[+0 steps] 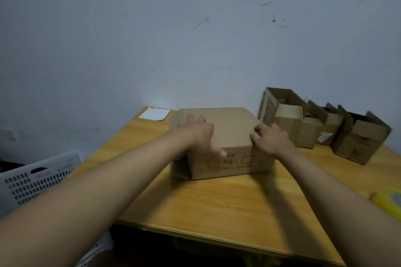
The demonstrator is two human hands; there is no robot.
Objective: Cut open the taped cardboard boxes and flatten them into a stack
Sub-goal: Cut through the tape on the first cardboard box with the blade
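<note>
Cardboard box (225, 136): closed, mid wooden table (217, 201). Left hand (198, 134): spread flat on box top, thumb over near edge. Right hand (271, 138): fingers curled, gripping box's right top edge. Opened boxes (321, 125): right of box.

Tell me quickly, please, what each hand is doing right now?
Left hand: open, pressing flat on the cardboard box.
Right hand: fingers curled on the box's right top edge, gripping it.

One head-worn view looks forward and down, close over the wooden table (217, 201) toward the wall (152, 39)
</note>
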